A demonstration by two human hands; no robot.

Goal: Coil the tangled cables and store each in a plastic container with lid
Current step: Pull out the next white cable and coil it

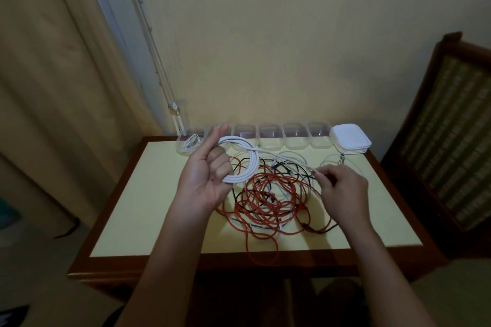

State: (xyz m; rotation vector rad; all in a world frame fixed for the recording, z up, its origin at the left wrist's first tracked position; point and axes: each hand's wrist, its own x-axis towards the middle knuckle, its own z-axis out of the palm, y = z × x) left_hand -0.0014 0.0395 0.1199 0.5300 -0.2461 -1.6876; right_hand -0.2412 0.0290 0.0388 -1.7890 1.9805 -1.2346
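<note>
My left hand holds a white cable coil raised above the table, fingers curled through its loops. The coil's free end runs right to my right hand, which pinches the white strand near its tip. Below both hands lies a tangle of orange cable mixed with black and thin white cables. Along the table's far edge stands a row of clear plastic containers; the leftmost container holds a coiled white cable. A stack of white lids sits at the row's right end.
The yellow-topped table has a brown wooden rim; one orange loop hangs over its front edge. A wooden chair stands to the right, a curtain at left, and the wall is directly behind the containers.
</note>
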